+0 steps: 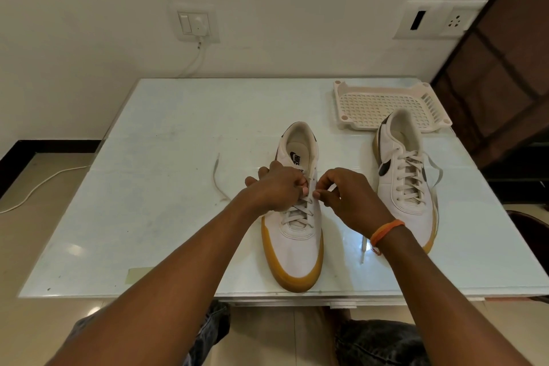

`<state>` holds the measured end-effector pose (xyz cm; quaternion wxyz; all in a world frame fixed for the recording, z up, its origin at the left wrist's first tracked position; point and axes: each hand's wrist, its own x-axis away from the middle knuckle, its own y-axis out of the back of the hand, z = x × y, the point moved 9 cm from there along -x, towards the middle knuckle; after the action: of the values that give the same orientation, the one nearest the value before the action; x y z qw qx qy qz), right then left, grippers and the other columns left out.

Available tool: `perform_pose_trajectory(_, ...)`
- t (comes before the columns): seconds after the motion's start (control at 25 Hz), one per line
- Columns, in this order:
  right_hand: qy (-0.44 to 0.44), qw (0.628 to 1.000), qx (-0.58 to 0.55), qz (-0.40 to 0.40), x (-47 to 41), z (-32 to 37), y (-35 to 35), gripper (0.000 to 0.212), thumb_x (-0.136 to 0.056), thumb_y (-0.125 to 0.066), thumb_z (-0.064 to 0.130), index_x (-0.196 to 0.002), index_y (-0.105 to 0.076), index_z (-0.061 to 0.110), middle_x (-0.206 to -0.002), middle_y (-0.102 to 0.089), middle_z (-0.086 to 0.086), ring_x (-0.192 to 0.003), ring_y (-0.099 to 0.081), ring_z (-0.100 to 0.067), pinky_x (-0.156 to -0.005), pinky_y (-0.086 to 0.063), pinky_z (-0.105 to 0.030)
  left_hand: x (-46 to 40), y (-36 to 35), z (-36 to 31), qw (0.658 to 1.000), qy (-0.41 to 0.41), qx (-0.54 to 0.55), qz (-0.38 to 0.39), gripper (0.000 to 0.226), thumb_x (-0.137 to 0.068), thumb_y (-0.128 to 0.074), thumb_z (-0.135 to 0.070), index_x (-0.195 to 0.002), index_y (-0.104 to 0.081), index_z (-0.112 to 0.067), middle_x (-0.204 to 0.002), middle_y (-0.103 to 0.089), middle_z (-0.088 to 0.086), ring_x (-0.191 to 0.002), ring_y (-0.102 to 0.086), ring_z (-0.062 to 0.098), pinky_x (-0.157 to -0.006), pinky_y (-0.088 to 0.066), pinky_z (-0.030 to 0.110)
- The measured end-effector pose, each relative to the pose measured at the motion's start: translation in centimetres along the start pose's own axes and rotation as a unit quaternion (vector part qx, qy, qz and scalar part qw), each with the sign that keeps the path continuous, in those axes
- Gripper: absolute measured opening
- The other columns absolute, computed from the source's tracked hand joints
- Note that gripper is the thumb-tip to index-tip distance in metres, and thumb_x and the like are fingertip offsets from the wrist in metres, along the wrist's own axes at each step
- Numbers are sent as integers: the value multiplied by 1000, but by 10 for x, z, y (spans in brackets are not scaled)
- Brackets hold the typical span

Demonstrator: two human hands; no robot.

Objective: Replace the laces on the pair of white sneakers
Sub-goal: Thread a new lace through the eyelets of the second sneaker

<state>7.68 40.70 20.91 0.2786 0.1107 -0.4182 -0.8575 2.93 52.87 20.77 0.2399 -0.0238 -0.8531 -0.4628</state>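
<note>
Your left hand and right hand pinch, it seems, the lace at the near sneaker, mid-table. It's soft, limp and light; hold it near the stiff tip.

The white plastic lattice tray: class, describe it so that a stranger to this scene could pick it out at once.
Start at the pale glass-topped table against the wall and look to its far right corner. There, just behind the heel of the laced white gum-soled sneaker that no hand touches, lies the white plastic lattice tray. It alone is flat, shallow and pierced with a grid of square holes.
</note>
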Motion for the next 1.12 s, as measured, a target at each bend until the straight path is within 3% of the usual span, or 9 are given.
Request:
perform_pose_trajectory(0.16,40,991,126,33,-4,3,-8,10,-97,-57,23,-103,-61,17,-100,-62,-2,-85,-59,-18,-78,-51,-31,0,0,1,1000,-5,14,3,19,-98,-52,-38,-112,-63,-33,-131,-42,5,-122,-36,30,-101,-27,51)
perform_pose_trajectory(0.24,67,981,179,8,-2,6,-5,2,-97,-55,20,-97,-57,20,-94,-60,-1,-77,-57,-19,-71,-52,-34,1,0,1,1000,-7,22,7,14,-97,-52,-40,-104,-64,-35,-131,-42,4,-121,-37,29,-101,-27,51)
perform_pose_trajectory(0.36,43,966,216,-137,5,-4,29,12,-92,-55,7,-88,-50,17,-83,-53,-2,-60,-52,-22,-51,-45,-35,2,2,2,999,-14,30,12,9,-94,-58,-43,-88,-63,-38,-125,-45,1,-117,-38,26,-93,-26,45)
perform_pose_trajectory(0.48,-80,954,154,-245,11,-38,69,8,-92,-54,5,-88,-54,12,-87,-56,-7,-69,-54,-25,-59,-45,-36,-1,3,5,999,-16,42,7,10,-91,-63,-43,-83,-65,-38,-120,-49,-2,-113,-39,25,-86,-24,42)
perform_pose_trajectory(0.56,-108,959,119,-233,8,-50,68,7,-90,-55,4,-89,-56,11,-92,-59,-8,-76,-54,-23,-66,-44,-35,-4,4,8,999,-10,49,-1,12,-91,-64,-41,-78,-64,-38,-119,-54,-3,-113,-41,25,-85,-25,42)
perform_pose_trajectory(0.68,-11,993,19,-114,1,-23,35,25,-81,-66,5,-104,-60,14,-106,-53,-2,-73,-55,-18,-69,-47,-33,-8,3,11,998,-4,55,-11,19,-90,-64,-39,-71,-63,-39,-116,-59,-3,-112,-46,24,-88,-29,43)
perform_pose_trajectory(0.8,69,994,82,-20,5,8,4,26,-83,-74,19,-106,-62,20,-105,-54,5,-74,-55,-12,-69,-49,-29,-13,2,15,998,-2,66,-17,19,-88,-66,-41,-69,-65,-38,-110,-63,-2,-110,-52,26,-95,-36,50)
perform_pose_trajectory(1.0,72,974,203,-63,1,9,5,8,-92,-65,25,-87,-62,19,-85,-58,1,-69,-57,-22,-62,-53,-38,-18,-6,19,993,-1,116,13,20,-82,-66,-49,-80,-74,-30,-105,-67,-2,-107,-57,27,-98,-43,53)
perform_pose_trajectory(1.12,-3,972,157,-177,5,-12,45,10,-91,-64,18,-83,-59,14,-82,-57,-3,-69,-55,-24,-60,-49,-38,-16,-6,19,987,12,160,31,42,-60,-57,-69,-79,-75,-35,-100,-70,-6,-106,-59,26,-99,-43,52)
